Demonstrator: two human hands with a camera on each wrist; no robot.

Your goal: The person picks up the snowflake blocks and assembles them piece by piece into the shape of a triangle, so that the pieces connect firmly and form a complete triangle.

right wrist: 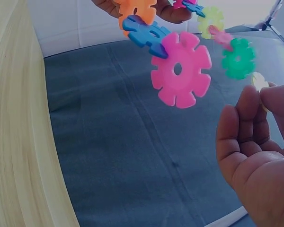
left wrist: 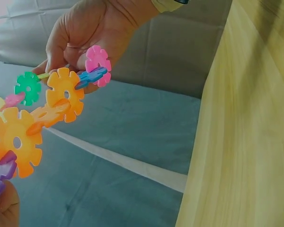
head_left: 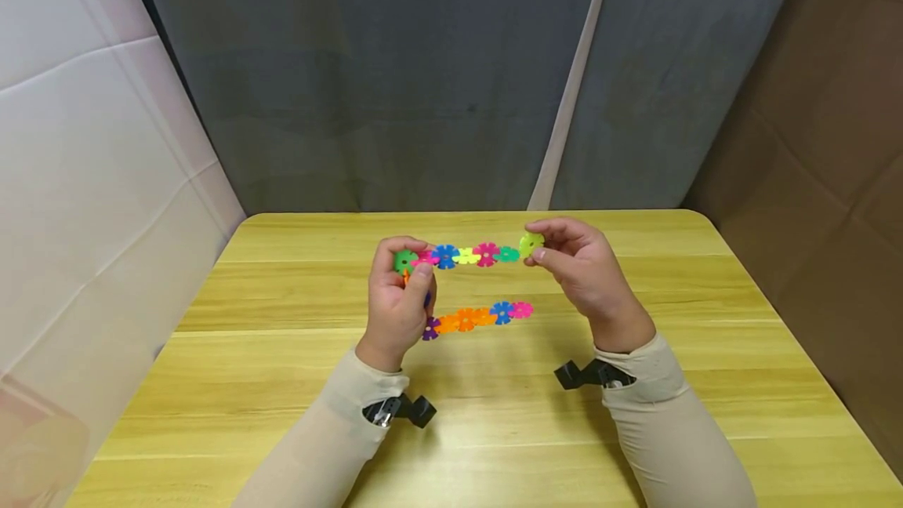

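Beige sleeves (head_left: 331,429) at lower frame, over yellow worktop (head_left: 212,382). Left hand (head_left: 398,308) pinching green end of snowflake-disc chain (head_left: 466,255), centre frame, above worktop. Right hand (head_left: 582,269) pinching yellow-green disc (head_left: 531,243) at chain's right end.

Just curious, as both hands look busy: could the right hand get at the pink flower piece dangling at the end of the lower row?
Probably yes: the pink piece hangs free just below the right hand, nothing between, though that hand now pinches a yellow-green piece.

A yellow-green wood-grain surface (head_left: 282,382) with rounded far corners carries the scene, its planks running left to right. It stands against a grey fabric backdrop, with a white panel to the left and brown cardboard to the right. The shadows of the arms fall across its near half.
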